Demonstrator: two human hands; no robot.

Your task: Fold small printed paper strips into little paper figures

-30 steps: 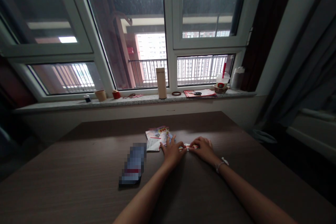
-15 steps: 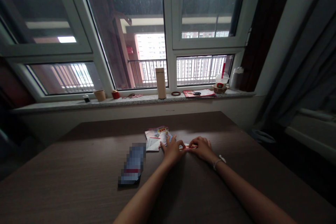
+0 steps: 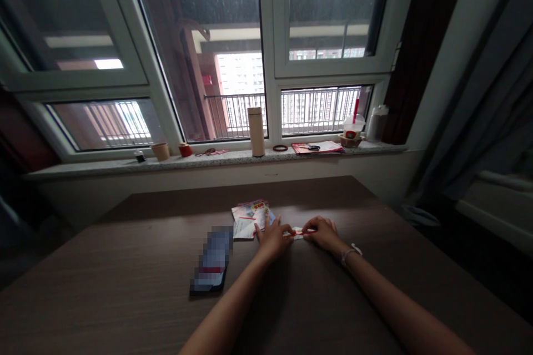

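Note:
A small piece of red-and-white printed paper lies on the brown table between my hands, its edges partly covered by fingers. My left hand pinches its left end between thumb and forefinger, the other fingers spread out toward a stack of printed paper sheets. At the right end, my right hand has thumb and fingers closed on the paper; a bracelet circles that wrist. To the left of my forearm lies a phone, its screen pixelated.
Beyond the brown table runs a stone windowsill. On it stand a beige flask, a paper cup, a red jar, a dark ring, scissors on red papers, and a lidded drink cup with a straw.
My right hand has shifted slightly away from my left, so more of the small paper shows between them. The left hand holds nearly the same place.

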